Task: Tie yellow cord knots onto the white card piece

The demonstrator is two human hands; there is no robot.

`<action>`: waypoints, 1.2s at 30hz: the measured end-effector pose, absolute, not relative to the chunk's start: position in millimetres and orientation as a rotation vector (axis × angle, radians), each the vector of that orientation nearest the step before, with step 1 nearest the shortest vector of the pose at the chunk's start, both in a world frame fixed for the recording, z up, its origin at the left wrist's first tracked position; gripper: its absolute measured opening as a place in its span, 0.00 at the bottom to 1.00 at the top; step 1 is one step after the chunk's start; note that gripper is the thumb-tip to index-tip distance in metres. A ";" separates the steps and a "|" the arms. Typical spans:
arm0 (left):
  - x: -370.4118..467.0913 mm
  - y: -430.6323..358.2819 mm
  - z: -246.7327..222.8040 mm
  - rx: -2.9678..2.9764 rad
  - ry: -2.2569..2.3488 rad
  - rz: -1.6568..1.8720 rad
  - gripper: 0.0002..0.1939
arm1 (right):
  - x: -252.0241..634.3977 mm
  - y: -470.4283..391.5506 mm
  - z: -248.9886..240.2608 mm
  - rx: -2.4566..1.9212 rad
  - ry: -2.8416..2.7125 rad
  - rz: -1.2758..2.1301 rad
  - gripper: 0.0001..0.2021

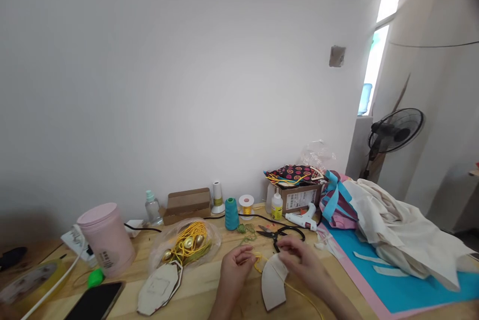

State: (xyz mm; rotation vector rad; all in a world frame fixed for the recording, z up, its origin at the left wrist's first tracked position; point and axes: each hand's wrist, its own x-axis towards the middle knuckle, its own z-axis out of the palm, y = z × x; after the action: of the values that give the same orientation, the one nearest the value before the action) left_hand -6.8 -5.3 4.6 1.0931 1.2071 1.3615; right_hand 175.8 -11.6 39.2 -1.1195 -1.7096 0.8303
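My left hand (238,266) is closed, its fingertips pinched on a yellow cord (258,261) at the cord's looped end. With fingers bent, my right hand (299,257) grips the upper right edge of a curved white card piece (273,285). The card stands over the wooden table between both hands. From behind the card, the yellow cord trails down to the right under my right forearm. Black-handled scissors (279,232) lie just beyond my right hand. A small tangle of green thread (246,231) rests beyond my left hand.
Behind my hands stand a teal thread cone (232,214), a glue bottle (277,206) and a white glue gun (303,218). To the left are a bag of yellow cord (187,240), card shapes (159,287), a pink canister (107,240) and a phone (95,302). Cream fabric (396,230) covers the right.
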 end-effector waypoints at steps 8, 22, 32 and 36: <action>-12.4 -3.4 -2.2 1.138 1.185 1.406 0.10 | 128.6 9.6 13.4 -1.144 -2.119 0.538 0.11; -9.5 -0.9 -4.0 1.396 1.350 1.245 0.09 | 131.9 5.7 0.7 -1.205 -1.935 0.466 0.15; -9.8 -2.0 -1.5 1.287 1.318 1.265 0.10 | 138.4 2.0 10.5 -1.248 -1.853 0.455 0.15; -10.2 -1.5 -0.9 1.309 1.329 1.257 0.09 | 137.3 1.6 10.5 -1.231 -1.849 0.428 0.15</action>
State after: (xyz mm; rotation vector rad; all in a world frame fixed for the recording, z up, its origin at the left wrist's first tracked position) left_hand -10.2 -1.5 -0.9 1.3088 1.3294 1.2568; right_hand 137.3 1.6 10.5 -1.2311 -1.8486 0.4282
